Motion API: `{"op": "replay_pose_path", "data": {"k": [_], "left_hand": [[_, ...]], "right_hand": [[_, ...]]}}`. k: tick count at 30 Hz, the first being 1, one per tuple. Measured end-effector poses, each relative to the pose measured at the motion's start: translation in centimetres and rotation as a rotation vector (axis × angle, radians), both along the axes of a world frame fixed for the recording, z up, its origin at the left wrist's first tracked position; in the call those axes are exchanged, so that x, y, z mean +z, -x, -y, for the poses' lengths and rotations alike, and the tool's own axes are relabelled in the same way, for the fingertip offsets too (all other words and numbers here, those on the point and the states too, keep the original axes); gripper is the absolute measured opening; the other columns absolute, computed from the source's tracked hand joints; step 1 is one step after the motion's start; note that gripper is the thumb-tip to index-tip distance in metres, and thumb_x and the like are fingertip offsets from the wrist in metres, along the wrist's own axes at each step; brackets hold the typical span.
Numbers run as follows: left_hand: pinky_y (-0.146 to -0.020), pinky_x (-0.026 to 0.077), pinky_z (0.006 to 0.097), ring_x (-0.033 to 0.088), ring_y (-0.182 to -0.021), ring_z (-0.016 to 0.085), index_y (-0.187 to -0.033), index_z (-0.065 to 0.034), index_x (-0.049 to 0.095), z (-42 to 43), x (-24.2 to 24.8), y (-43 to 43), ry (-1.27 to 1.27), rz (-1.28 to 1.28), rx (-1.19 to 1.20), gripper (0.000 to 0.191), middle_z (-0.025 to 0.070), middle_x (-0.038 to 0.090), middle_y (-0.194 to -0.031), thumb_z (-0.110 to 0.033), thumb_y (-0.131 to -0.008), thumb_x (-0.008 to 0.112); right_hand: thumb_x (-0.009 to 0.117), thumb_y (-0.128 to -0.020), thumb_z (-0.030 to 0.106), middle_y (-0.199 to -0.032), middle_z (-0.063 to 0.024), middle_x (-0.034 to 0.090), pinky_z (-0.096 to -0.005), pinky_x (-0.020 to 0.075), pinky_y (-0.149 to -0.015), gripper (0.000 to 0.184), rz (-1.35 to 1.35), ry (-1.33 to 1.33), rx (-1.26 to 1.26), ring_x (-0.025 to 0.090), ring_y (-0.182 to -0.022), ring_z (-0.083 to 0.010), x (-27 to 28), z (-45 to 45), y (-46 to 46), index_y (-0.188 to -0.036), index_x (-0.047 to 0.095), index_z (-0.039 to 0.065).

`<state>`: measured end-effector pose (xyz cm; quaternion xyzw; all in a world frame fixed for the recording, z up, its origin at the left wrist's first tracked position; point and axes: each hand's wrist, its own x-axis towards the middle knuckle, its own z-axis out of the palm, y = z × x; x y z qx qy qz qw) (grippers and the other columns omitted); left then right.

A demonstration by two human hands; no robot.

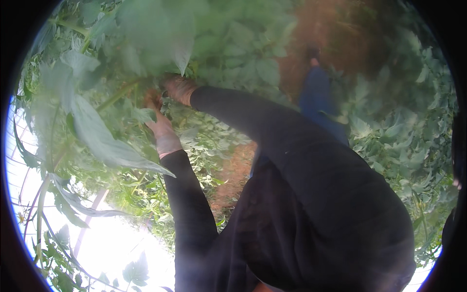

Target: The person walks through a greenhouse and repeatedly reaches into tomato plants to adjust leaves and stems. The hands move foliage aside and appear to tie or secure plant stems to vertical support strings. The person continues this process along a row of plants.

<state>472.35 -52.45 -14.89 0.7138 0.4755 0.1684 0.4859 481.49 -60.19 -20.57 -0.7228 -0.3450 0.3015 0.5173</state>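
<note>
Both of my hands reach into a dense row of leafy plants that look like tomato plants [233, 47]. My left hand [160, 122] is among the leaves beside a thick green stem [120, 95]. Just above and to its right, my right hand [180, 88] is close to the left one, near the base of a hanging leaf [181, 54]. Foliage and blur hide the fingers of both hands, so I cannot tell what they hold. A large pale-green leaf [105, 135] hangs close to the camera, left of my left forearm.
Reddish-brown soil [233, 175] shows below my arms and along the path at the top right. My leg in blue trousers [319, 91] stands there. More plants [397, 127] grow on the right. Bright greenhouse covering with thin framing [95, 208] lies at the lower left.
</note>
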Motion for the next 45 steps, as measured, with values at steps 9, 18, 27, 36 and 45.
{"op": "replay_pose_path", "data": {"k": [9, 18, 27, 36, 45], "left_hand": [[-0.073, 0.044, 0.0251, 0.058, -0.087, 0.015, -0.106, -0.0037, 0.061, 0.0, -0.3, -0.2, 0.145, 0.021, 0.167, 0.029, 0.006, 0.061, -0.098, -0.027, -0.092, 0.049], [-0.095, 0.035, 0.0315, 0.045, -0.114, 0.019, -0.125, -0.008, 0.048, -4.9, -4.5, -1.0, 0.323, -0.181, 0.308, 0.04, 0.0055, 0.05, -0.125, -0.032, -0.097, 0.032], [-0.085, 0.039, 0.0266, 0.05, -0.102, 0.018, -0.118, -0.0083, 0.052, -5.5, -3.5, 4.1, 0.128, -0.16, 0.419, 0.037, 0.0042, 0.054, -0.113, -0.034, -0.096, 0.039], [-0.075, 0.043, 0.0216, 0.056, -0.089, 0.017, -0.111, -0.0086, 0.056, -4.6, -4.3, 3.6, 0.172, -0.058, 0.457, 0.035, 0.0029, 0.058, -0.102, -0.037, -0.095, 0.045], [-0.08, 0.042, 0.029, 0.055, -0.09, 0.019, -0.106, -0.0028, 0.053, 1.7, 0.2, 4.6, 0.429, 0.088, 0.047, 0.025, 0.0069, 0.057, -0.1, -0.024, -0.094, 0.047]], "right_hand": [[0.054, -0.082, 0.02, -0.102, -0.0124, 0.06, -0.0405, 0.0502, -0.079, 0.024, -0.011, 0.038, 0.175, 0.06, -0.098, -0.0295, -1.0, -0.7, -0.8, -0.101, 0.061, 0.007], [0.055, -0.082, 0.021, -0.101, -0.0112, 0.06, -0.0395, 0.051, -0.078, 0.024, 0.291, -0.095, 0.223, 0.06, -0.097, -0.0299, -3.6, -1.5, -0.2, -0.1, 0.06, 0.005], [0.054, -0.081, 0.018, -0.096, -0.0138, 0.059, -0.0391, 0.0495, -0.074, 0.02, 0.323, -0.191, 0.189, 0.06, -0.091, -0.0309, -5.8, -4.2, 1.4, -0.094, 0.061, 0.006], [0.054, -0.081, 0.027, -0.107, -0.0133, 0.055, -0.0417, 0.0406, -0.086, 0.032, 0.65, -0.13, 0.355, 0.053, -0.102, -0.0311, -3.6, 8.7, -4.2, -0.106, 0.057, 0.006], [0.055, -0.081, 0.037, -0.122, -0.0121, 0.051, -0.0443, 0.0306, -0.101, 0.051, 0.665, 0.443, -0.123, 0.045, -0.117, -0.0305, -2.2, 18.8, -9.6, -0.122, 0.051, 0.008]]}}
